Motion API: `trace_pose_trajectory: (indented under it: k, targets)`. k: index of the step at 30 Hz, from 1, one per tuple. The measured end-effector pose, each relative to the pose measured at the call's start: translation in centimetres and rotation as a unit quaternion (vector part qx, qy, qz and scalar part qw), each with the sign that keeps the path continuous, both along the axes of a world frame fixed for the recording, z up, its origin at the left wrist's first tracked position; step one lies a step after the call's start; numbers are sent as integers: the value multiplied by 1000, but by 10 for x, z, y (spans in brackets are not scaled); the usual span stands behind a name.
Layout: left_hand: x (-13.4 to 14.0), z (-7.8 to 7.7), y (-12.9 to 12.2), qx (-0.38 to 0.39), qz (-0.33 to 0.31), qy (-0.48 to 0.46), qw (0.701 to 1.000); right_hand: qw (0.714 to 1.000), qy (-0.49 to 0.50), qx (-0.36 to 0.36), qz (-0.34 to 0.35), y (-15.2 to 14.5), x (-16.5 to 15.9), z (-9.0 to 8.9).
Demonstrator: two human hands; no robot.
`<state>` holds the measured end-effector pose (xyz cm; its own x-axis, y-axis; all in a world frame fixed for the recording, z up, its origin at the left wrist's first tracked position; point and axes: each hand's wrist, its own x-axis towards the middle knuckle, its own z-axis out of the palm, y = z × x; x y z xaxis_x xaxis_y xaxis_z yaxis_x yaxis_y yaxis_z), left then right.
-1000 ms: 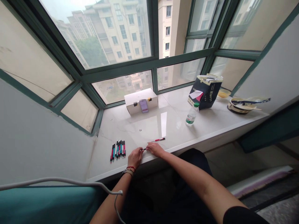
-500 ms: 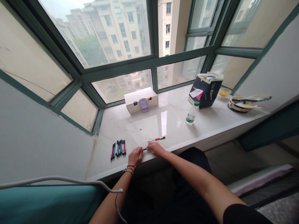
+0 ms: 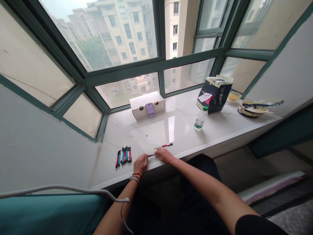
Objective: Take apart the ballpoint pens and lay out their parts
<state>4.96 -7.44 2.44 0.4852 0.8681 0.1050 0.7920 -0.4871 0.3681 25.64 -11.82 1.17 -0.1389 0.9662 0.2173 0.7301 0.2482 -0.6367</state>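
Near the sill's front edge, my left hand [image 3: 141, 164] is closed on one end of a slim dark pen [image 3: 151, 155]. The pen's other end is pinched by my right hand [image 3: 163, 154]; the fingers cover much of it, so I cannot tell whether it is in one piece. Just beyond my right hand lies a red and black pen piece [image 3: 167, 145] with a thin rod sticking out to its left. Several red, teal and black pens [image 3: 126, 154] lie side by side to the left of my left hand. Farther back sit a few tiny pieces [image 3: 146, 135].
A white box [image 3: 148, 105] with a purple item at its front stands by the window. On the right are a water bottle [image 3: 201, 118] with a green cap, a dark carton [image 3: 215, 94] and a food bowl [image 3: 251, 110]. A white cable [image 3: 73, 187] crosses at lower left.
My hands have drawn slightly apart, the left one moving a little left. More of the dark pen shows between them. Other objects stay where they were.
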Motion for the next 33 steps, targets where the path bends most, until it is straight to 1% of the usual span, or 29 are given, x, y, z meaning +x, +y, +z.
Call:
trace_pose_trajectory:
  k: [3,8,10,14,18,22,27,30,33]
  targets:
    - [0,-1,0,-11,20,-30,999,999,33,-4,-23,-3,3,-1]
    - [1,-4,0,-13,56,-95,994,991,99,6,-90,-11,11,-3]
    - [2,-5,0,-6,59,-100,993,988,108,6,-105,-14,12,-3]
    - [4,-6,-1,7,61,-94,994,987,114,-2,-114,-15,10,0]
    - [5,-6,-2,16,64,-79,995,986,109,9,-125,-6,13,8]
    - [6,-7,-1,18,57,-61,996,990,53,-4,-129,22,28,18]
    - [7,-6,1,9,61,-41,997,987,-61,-71,-128,81,50,31]
    - [7,-4,2,5,61,-37,997,983,-96,-99,-118,114,54,32]
    - [8,-1,2,-4,65,-37,997,980,-103,-114,-126,136,49,27]
